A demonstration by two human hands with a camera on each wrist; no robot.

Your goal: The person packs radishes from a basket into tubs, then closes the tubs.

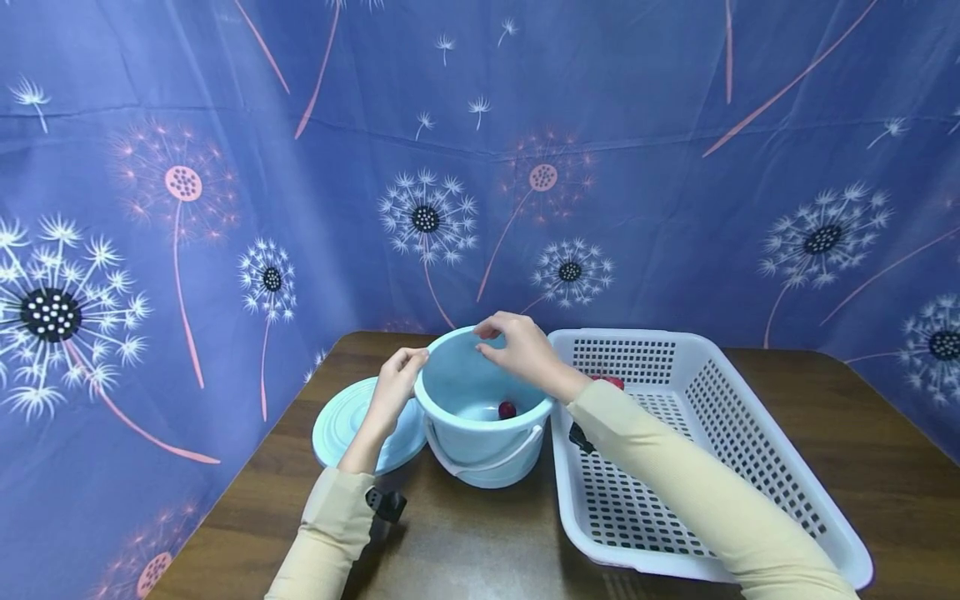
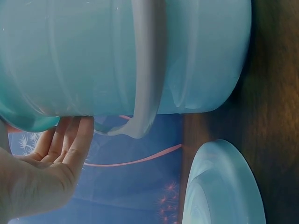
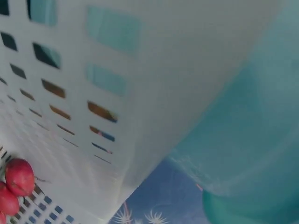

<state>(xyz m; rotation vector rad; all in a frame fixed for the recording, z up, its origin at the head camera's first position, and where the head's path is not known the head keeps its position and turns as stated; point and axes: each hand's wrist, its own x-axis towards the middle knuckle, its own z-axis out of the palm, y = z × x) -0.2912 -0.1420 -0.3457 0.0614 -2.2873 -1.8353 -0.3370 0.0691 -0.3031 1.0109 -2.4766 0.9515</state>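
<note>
A light-blue bucket (image 1: 480, 450) with a white handle (image 2: 150, 60) stands upright on the table. My left hand (image 1: 395, 385) holds its rim from the left side; in the left wrist view the fingers lie against the outer wall. One red radish (image 1: 507, 410) lies at the bottom of the bucket. Over the bucket's opening is my right hand (image 1: 521, 350), thumb and fingers bent and apart, with nothing visible between them. In the white basket (image 1: 757, 417), several red radishes (image 3: 19, 177) lie at the far left end, partly hidden by my right arm in the head view.
A round light-blue lid (image 1: 341, 421) lies flat on the wooden table (image 1: 480, 542), left of the bucket. The basket stands close against the bucket's right side. Behind the table hangs a blue cloth (image 1: 660, 208) with a dandelion print.
</note>
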